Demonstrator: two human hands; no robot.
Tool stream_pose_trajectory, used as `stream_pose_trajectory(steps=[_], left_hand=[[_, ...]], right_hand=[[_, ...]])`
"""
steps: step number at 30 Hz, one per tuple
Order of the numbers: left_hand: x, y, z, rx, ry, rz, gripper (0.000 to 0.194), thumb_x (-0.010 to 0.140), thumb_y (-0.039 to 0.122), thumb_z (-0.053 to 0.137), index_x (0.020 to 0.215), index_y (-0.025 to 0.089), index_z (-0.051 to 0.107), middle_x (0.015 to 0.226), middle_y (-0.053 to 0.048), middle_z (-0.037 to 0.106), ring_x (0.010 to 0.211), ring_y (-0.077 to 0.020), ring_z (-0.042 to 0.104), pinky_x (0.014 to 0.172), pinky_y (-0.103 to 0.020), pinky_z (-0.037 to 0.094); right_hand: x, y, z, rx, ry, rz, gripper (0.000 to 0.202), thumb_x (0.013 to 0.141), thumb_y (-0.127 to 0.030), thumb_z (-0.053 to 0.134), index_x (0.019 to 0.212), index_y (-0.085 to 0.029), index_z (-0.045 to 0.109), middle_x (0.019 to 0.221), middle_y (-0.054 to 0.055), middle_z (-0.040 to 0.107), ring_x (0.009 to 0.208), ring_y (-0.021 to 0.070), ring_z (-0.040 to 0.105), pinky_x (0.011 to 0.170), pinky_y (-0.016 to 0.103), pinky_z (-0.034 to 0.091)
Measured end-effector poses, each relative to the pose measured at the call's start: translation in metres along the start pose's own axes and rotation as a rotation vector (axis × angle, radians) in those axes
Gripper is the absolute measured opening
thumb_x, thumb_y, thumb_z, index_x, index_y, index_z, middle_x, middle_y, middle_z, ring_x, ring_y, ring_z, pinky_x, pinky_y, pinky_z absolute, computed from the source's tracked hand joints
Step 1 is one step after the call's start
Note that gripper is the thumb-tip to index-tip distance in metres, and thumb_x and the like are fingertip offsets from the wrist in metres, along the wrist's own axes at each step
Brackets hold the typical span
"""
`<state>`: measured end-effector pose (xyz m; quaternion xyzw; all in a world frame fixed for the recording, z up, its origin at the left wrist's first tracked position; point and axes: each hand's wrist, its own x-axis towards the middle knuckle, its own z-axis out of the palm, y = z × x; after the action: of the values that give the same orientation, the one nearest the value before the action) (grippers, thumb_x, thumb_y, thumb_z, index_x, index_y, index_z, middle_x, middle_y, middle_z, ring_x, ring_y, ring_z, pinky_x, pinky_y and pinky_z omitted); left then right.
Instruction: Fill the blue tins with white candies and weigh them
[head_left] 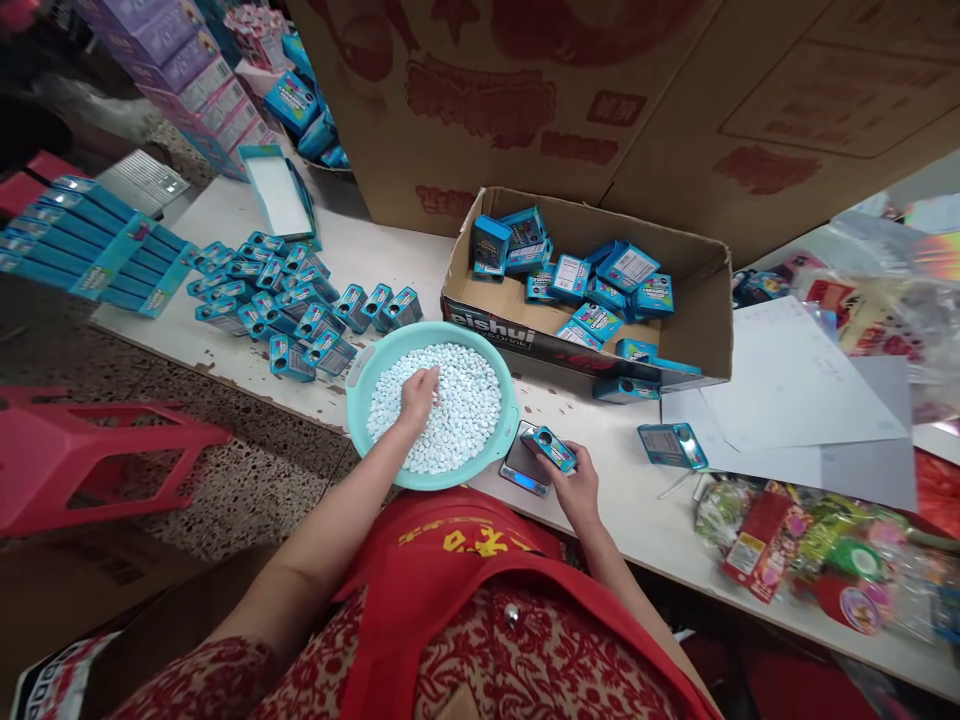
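Note:
A teal basin [358,420] on the table holds a heap of small pale candies [469,400]. Over the candies is my left hand [420,396], its fingers pinched together; what they hold, if anything, is too small to make out. My right hand [576,482] grips a small blue box [553,450] with a round hole in its top, above a small digital scale [525,472] whose display is lit. Several similar blue boxes [300,290] stand on the table left of the basin.
Behind the basin, a cardboard tray [517,335] contains several blue boxes. One blue box [673,446] stands to the right, near white papers [810,380] and bagged sweets [832,560]. Large cartons [600,100] rise behind. A red stool [97,450] is at left.

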<state>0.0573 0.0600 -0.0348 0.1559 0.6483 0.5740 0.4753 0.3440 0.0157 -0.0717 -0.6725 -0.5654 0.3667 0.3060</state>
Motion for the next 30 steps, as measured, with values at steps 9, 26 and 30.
stream_pose_trajectory(steps=[9,26,30], left_hand=[[0.009,0.025,-0.006,-0.474,0.002,-0.543,0.033,0.092,0.035,0.045,0.064,0.018,0.039,0.046,0.006,0.04,0.032,-0.0032,0.033,0.031,-0.013,0.02],[-0.063,0.066,0.064,-0.284,-0.195,0.135,0.042,0.073,0.046,0.067,0.055,0.017,0.042,0.049,0.005,0.043,0.042,-0.0051,0.043,0.041,-0.018,0.031],[-0.058,0.072,0.061,-0.272,-0.194,0.11,0.046,0.07,0.052,0.068,0.057,0.017,0.041,0.05,0.006,0.04,0.036,-0.0028,0.034,0.035,-0.019,0.018]], right_hand=[[-0.001,-0.011,-0.004,0.051,0.084,-0.037,0.05,0.065,-0.059,0.067,0.09,-0.017,0.058,0.083,0.003,0.06,0.076,0.0198,0.056,0.072,0.035,0.046],[0.002,-0.131,0.029,-0.061,-0.118,-0.552,0.029,0.08,-0.044,0.065,0.097,-0.022,0.058,0.088,0.005,0.062,0.085,0.0224,0.06,0.071,0.034,0.048],[0.006,-0.132,0.033,-0.032,-0.142,-0.527,0.03,0.079,-0.045,0.065,0.097,-0.022,0.059,0.087,0.005,0.062,0.085,0.0232,0.06,0.071,0.035,0.048]])
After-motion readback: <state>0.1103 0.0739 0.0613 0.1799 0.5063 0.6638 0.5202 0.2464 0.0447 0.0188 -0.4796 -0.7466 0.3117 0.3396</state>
